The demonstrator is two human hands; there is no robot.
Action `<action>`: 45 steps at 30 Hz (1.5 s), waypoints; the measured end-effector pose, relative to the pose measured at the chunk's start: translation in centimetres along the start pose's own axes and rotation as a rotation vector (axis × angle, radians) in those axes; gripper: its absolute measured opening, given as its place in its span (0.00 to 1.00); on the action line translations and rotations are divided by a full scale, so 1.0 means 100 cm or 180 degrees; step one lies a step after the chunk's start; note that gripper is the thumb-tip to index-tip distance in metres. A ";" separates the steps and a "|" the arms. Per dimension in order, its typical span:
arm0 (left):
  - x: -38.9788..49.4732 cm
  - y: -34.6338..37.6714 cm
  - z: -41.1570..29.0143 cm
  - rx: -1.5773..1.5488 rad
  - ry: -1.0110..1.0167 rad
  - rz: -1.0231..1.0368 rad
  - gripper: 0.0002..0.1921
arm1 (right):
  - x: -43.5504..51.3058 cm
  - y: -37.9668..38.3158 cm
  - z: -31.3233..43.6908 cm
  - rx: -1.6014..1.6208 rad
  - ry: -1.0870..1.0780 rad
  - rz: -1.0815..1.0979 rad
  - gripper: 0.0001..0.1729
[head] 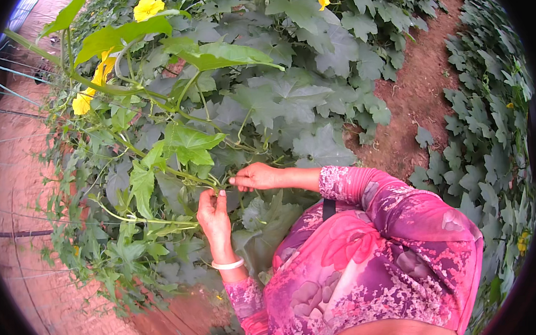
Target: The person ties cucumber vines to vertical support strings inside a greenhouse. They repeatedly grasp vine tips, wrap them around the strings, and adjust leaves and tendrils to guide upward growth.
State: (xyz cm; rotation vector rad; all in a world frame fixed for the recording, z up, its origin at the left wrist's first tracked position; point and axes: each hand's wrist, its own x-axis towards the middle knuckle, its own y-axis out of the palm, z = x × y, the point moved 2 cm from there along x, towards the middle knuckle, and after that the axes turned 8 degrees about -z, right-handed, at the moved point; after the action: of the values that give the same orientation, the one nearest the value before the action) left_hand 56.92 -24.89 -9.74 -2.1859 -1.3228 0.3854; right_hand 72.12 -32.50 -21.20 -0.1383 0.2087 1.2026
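My left hand, with a white bangle at its wrist, pinches a green gourd vine stem between thumb and forefinger. Close by on the right, my right hand has thumb and fingers drawn together near the same stem. A thin curled strand lies at its fingertips, too small to tell whether it is held. Another pale green vine stem runs leftward from beside my left hand. Bright lobed leaves grow just above the hands. A thicker vine with yellow flowers arches across the upper left.
Dense dark gourd foliage spreads behind my hands. A bare reddish soil path runs between it and another leafy row. At left, thin strings stretch before a pinkish earthen surface. A dark pipe or rod juts in there.
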 end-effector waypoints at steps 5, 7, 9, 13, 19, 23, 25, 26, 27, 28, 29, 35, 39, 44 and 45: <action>-0.002 0.006 -0.011 -0.0116 0.0016 -0.0170 0.11 | -0.019 0.004 0.021 -0.0908 -0.1225 -0.0397 0.18; -0.001 0.006 -0.014 -0.0048 0.0088 -0.0247 0.11 | -0.022 0.008 0.024 -0.1075 -0.1067 -0.0469 0.17; -0.002 0.006 -0.016 -0.0183 0.0096 -0.0251 0.10 | -0.027 0.008 0.027 -0.1400 -0.1444 -0.0710 0.18; 0.001 0.006 -0.014 -0.0801 -0.0036 -0.0275 0.09 | -0.036 0.007 0.032 -0.1399 -0.1776 -0.1022 0.18; 0.010 0.009 -0.016 -0.0804 0.0415 -0.0318 0.06 | -0.039 -0.003 0.039 -0.0981 -0.1592 -0.0759 0.16; 0.005 0.003 -0.028 -0.1424 0.0160 0.0002 0.06 | -0.041 -0.018 0.036 -0.0799 -0.1386 -0.0829 0.17; 0.003 0.001 -0.036 -0.1142 0.0143 0.0027 0.05 | -0.038 -0.025 0.032 -0.0261 -0.1209 -0.1206 0.18; 0.001 0.000 -0.040 -0.0948 0.0269 0.0015 0.05 | -0.031 -0.030 0.031 -0.0401 -0.1155 -0.1324 0.17; -0.001 0.001 -0.044 -0.0789 0.0395 0.0027 0.04 | -0.024 -0.031 0.031 -0.0294 -0.1169 -0.0994 0.17; -0.002 0.001 -0.047 -0.0685 0.0416 0.0066 0.04 | -0.015 -0.032 0.032 -0.0187 -0.1209 -0.0659 0.18; -0.004 0.001 -0.050 -0.0613 0.0445 0.0122 0.04 | -0.007 -0.032 0.031 -0.0137 -0.1046 -0.0287 0.18; -0.004 -0.007 -0.059 -0.0306 0.0836 0.0269 0.04 | 0.031 -0.041 0.033 0.0272 0.0073 0.1559 0.15; 0.000 -0.008 -0.065 0.0010 0.1612 0.0083 0.05 | 0.038 -0.040 0.037 0.0336 0.0316 0.2238 0.15; 0.000 -0.007 -0.055 -0.0550 0.1133 0.0355 0.05 | 0.024 -0.028 0.039 0.1736 0.0859 0.1828 0.22; -0.001 -0.007 -0.052 -0.0647 0.1040 0.0442 0.05 | 0.020 -0.026 0.040 0.2188 0.0778 0.1751 0.24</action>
State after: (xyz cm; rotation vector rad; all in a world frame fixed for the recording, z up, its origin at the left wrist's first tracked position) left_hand 59.01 -26.36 -5.12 -2.3903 -1.0731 -0.0604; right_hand 75.58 -30.77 -17.76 0.4007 0.9036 1.5880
